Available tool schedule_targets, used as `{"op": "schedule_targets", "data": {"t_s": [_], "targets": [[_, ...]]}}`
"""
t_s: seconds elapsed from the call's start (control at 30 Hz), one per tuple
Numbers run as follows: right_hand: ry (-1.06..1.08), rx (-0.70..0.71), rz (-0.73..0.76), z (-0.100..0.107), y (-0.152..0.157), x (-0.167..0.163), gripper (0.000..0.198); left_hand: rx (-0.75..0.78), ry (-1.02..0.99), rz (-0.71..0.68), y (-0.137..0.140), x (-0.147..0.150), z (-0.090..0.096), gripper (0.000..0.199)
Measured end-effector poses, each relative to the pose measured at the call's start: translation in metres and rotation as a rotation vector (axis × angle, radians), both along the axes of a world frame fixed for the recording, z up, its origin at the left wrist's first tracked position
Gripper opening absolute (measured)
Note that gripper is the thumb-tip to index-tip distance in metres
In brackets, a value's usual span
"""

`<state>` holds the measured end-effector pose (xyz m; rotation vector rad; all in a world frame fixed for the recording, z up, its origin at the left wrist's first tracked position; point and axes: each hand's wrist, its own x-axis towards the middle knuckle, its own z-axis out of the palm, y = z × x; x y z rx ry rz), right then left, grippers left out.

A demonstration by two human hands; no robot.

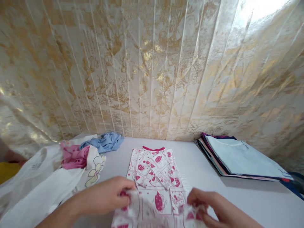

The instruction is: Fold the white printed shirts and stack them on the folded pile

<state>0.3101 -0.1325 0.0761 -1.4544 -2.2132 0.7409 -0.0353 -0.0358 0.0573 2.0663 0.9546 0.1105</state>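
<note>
A small white shirt with a red printed pattern and a red collar point(154, 171) lies flat on the white table point(249, 199), its sides folded in. My left hand point(111, 194) pinches the shirt's bottom left edge, lifting the hem. At the bottom right edge, my right hand point(209, 205) grips the same hem. Both hands sit at the near end of the shirt, close to the lower edge of the view.
A loose heap of unfolded clothes point(71, 164), white, pink and blue, covers the table's left side. On the right rests a stack of folded garments point(239, 158) with a pale blue one on top. A gold-patterned curtain point(152, 69) hangs behind the table.
</note>
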Motion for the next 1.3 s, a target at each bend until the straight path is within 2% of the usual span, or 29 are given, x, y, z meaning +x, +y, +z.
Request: {"op": "schedule_targets", "data": {"t_s": [0.07,0.13,0.2,0.3,0.37,0.43,0.53,0.67,0.77,0.87,0.97,1.0,1.07,1.13,1.3], "targets": [[0.078,0.02,-0.05,0.013,0.045,0.002,0.016,-0.027,-0.059,0.121,0.044,0.008,0.017,0.006],[0.149,0.054,-0.111,0.008,0.096,0.007,0.018,-0.002,-0.076,0.197,0.088,0.018,0.017,0.008],[0.142,0.074,-0.217,-0.011,0.147,0.011,0.023,0.01,-0.064,0.277,0.127,0.029,0.003,0.013],[-0.034,0.152,-0.412,-0.049,0.201,0.012,0.024,0.087,-0.032,0.408,0.168,0.042,-0.029,0.022],[-0.094,0.176,-0.462,-0.07,0.217,0.009,0.023,0.157,-0.024,0.475,0.183,0.047,-0.048,0.029],[-0.113,0.184,-0.482,-0.084,0.221,0.007,0.025,0.231,-0.031,0.521,0.189,0.049,-0.061,0.029],[-0.125,0.201,-0.505,-0.092,0.218,0.008,0.029,0.336,-0.047,0.557,0.19,0.049,-0.068,0.019],[-0.146,0.248,-0.559,-0.096,0.217,0.009,0.029,0.431,0.025,0.583,0.188,0.051,-0.066,0.018],[-0.141,0.261,-0.585,-0.1,0.219,0.009,0.029,0.513,0.1,0.612,0.179,0.059,-0.061,0.029],[-0.121,0.276,-0.593,-0.102,0.22,0.009,0.028,0.616,0.125,0.574,0.152,0.075,-0.051,0.045],[-0.079,0.301,-0.565,-0.099,0.219,0.009,0.026,0.642,0.108,0.381,0.107,0.097,-0.04,0.047],[-0.038,0.324,-0.539,-0.098,0.219,0.008,0.027,0.624,0.089,0.261,0.091,0.105,-0.037,0.046],[0.071,0.386,-0.493,-0.095,0.219,0.006,0.029,0.556,0.037,-0.077,0.064,0.116,-0.035,0.049],[0.123,0.42,-0.499,-0.095,0.221,0.004,0.031,0.495,0.027,-0.229,0.048,0.123,-0.04,0.056],[0.006,0.334,-0.564,-0.102,0.237,0.003,0.023,0.394,0.071,-0.215,0.044,0.125,-0.066,0.061]]}}
